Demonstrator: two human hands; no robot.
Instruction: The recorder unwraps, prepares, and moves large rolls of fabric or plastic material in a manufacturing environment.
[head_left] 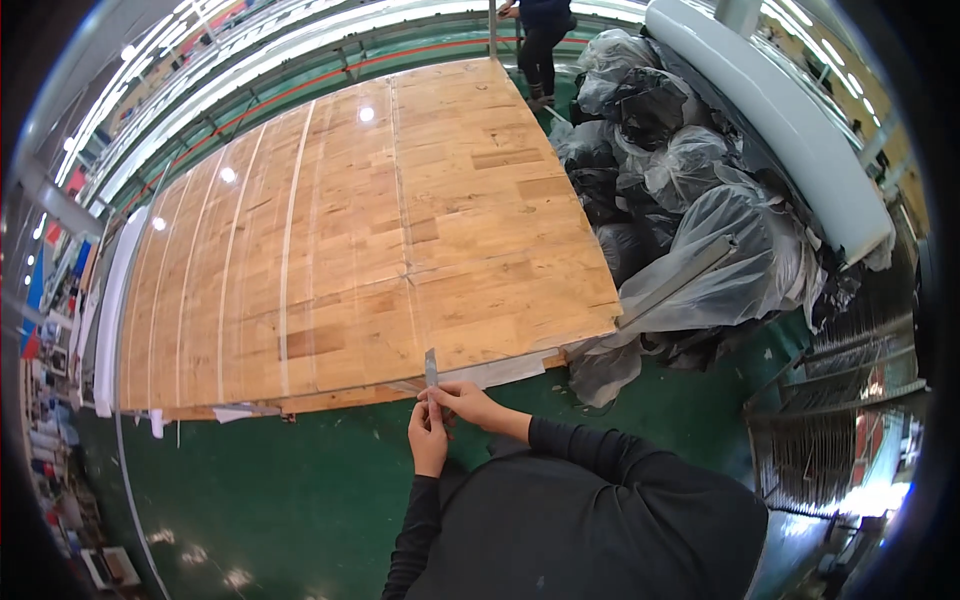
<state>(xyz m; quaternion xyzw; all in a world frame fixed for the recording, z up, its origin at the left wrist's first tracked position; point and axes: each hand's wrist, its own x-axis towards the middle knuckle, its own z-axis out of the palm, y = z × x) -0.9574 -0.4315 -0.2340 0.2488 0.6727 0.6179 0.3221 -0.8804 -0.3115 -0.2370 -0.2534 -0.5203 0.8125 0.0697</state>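
Observation:
A utility knife (431, 368) with a flat grey blade and a slanted tip points up and away from me, in front of the near edge of a large wooden table (470, 220). My right hand (468, 402) is closed, pinching it low down from the right. Below, my left hand (428, 440) is closed around its lower end, with the fingers meeting those of my right hand. The knife's handle is mostly hidden by my fingers.
Bundles of clear and black plastic film (690, 170) heap up right of the table, beneath a big white roll (790, 130). A metal bar (680, 280) juts from the table's right corner. Another person (540, 45) stands beyond the far edge. Green floor (260, 490) lies below.

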